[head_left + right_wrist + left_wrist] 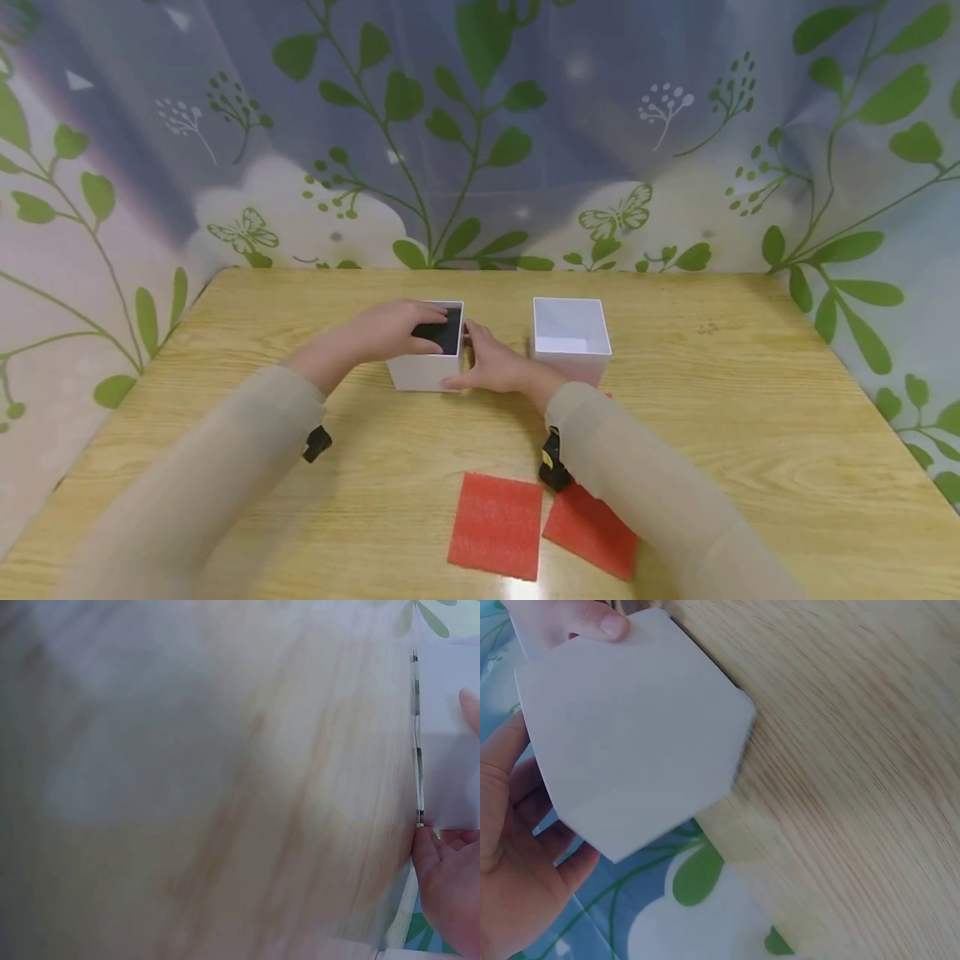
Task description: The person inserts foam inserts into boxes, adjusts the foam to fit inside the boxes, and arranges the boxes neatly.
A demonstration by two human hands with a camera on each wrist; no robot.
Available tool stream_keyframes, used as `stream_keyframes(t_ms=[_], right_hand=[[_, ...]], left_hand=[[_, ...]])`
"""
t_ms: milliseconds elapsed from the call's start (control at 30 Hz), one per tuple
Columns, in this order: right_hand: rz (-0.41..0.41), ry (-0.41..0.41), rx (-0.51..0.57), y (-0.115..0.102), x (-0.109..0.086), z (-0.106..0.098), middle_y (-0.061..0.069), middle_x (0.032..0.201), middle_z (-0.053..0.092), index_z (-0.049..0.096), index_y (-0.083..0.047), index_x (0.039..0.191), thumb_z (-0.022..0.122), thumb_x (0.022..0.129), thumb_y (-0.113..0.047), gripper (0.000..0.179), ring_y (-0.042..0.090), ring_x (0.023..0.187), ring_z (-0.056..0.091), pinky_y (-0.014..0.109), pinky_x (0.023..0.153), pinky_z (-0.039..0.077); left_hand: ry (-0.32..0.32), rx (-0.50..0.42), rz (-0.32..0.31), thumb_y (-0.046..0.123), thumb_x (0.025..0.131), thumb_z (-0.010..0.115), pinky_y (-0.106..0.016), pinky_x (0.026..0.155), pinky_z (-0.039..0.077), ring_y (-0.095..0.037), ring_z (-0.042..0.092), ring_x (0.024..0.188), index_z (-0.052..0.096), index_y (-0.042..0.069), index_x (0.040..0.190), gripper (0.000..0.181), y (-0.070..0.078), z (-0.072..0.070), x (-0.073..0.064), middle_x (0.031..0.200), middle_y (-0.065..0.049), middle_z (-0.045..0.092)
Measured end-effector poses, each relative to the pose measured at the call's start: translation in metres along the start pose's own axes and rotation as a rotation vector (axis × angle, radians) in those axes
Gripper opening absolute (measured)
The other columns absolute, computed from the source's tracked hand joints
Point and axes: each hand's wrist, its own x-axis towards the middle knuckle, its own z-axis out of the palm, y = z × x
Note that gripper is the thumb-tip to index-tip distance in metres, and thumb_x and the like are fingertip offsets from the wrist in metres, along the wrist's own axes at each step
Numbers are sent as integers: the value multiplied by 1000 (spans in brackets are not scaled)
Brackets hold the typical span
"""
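Left hand (393, 329) spread atop white box (422, 373), right hand (495, 364) clasps its side; we guess light, stiff, best gripped there.

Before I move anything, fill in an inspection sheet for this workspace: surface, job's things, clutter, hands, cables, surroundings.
Surface: wood-grain tabletop, bright glare at the near side.
Job's things: left white box, upright, open-topped, with black material inside.
Clutter, things not in hand: right white box, open-topped, standing apart; two red square sheets, one partly hidden by the right sleeve; a red tip beyond that sleeve, too hidden to identify.
Hands: left hand reaches into the left white box; right hand holds its right side, thumb on the front face.
Cables: nothing seen.
Surroundings: fabric backdrop printed with leaves and butterflies.
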Motion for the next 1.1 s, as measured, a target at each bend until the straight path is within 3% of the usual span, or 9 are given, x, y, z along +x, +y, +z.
stream_keyframes(t_ms=[200, 467, 633, 900, 1100], right_hand=[[25, 3, -25, 0, 2, 1, 15, 145, 23, 8, -6, 148, 77, 76, -36, 105, 24, 132, 30, 36, 107, 25], [44, 21, -22, 2, 1, 0, 13, 145, 24, 9, -6, 148, 79, 74, -36, 105, 23, 131, 31, 36, 108, 24], [31, 24, -26, 3, 2, 0, 14, 144, 26, 11, -5, 147, 79, 74, -35, 105, 24, 131, 32, 36, 108, 24], [42, 20, -8, 0, 3, 0, 14, 146, 24, 9, -5, 148, 79, 74, -34, 106, 24, 132, 30, 36, 108, 24], [13, 19, -17, -5, 1, 0, 17, 145, 26, 9, -4, 148, 79, 75, -31, 104, 25, 131, 30, 38, 108, 23]], left_hand=[[40, 114, -15, 27, 84, 71, -47, 98, 37, -32, 51, 117, 59, 0, 123, 49, -8, -5, -15, 128, -16, 55], [30, 189, -84, 29, 83, 71, -53, 98, 33, -35, 44, 123, 62, 3, 121, 47, -10, -11, -23, 124, -14, 58], [33, 181, -118, 28, 83, 71, -51, 98, 35, -33, 48, 120, 62, 2, 120, 46, -13, -10, -26, 124, -15, 58], [29, 136, -98, 24, 86, 68, -45, 100, 35, -35, 48, 119, 59, -5, 120, 45, -14, -7, -28, 126, -20, 54], [49, 135, -119, 27, 87, 66, -45, 100, 35, -34, 48, 120, 59, -3, 121, 46, -15, -2, -29, 127, -19, 54]])
